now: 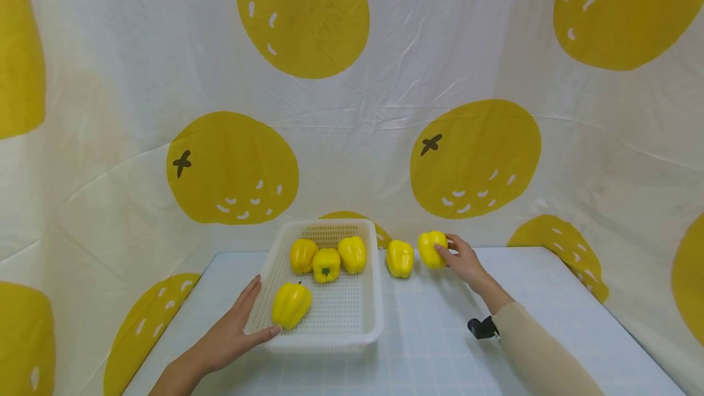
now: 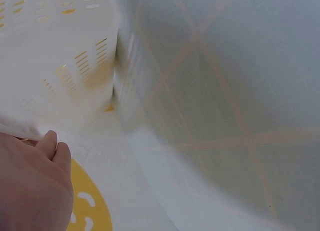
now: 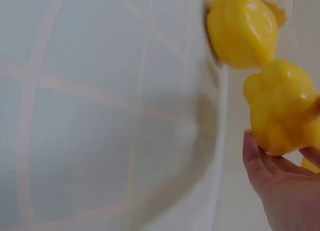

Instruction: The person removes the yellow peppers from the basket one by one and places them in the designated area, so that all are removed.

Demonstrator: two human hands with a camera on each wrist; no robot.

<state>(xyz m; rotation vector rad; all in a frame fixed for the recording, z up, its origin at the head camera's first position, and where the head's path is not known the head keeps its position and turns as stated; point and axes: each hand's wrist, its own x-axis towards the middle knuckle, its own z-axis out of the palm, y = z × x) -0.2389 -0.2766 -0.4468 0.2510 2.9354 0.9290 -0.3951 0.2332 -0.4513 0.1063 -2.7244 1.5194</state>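
One yellow bell pepper [image 1: 431, 248] is being gripped by the right hand [image 1: 464, 263], right of the white basket [image 1: 330, 340]; weak thumb pressure, I'm judging, could drop it. The left hand [image 1: 233, 330], fingers outstretched, is touching the basket; shoving could slide it. The right-wrist view is cropping the right thumb.

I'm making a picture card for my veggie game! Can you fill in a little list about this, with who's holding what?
In the basket: four yellow peppers
Pepper on the table: one, right of the basket
Right hand: holds another yellow pepper
Left hand: touches the basket's near-left corner
Behind: pale cloth with big yellow fruit shapes
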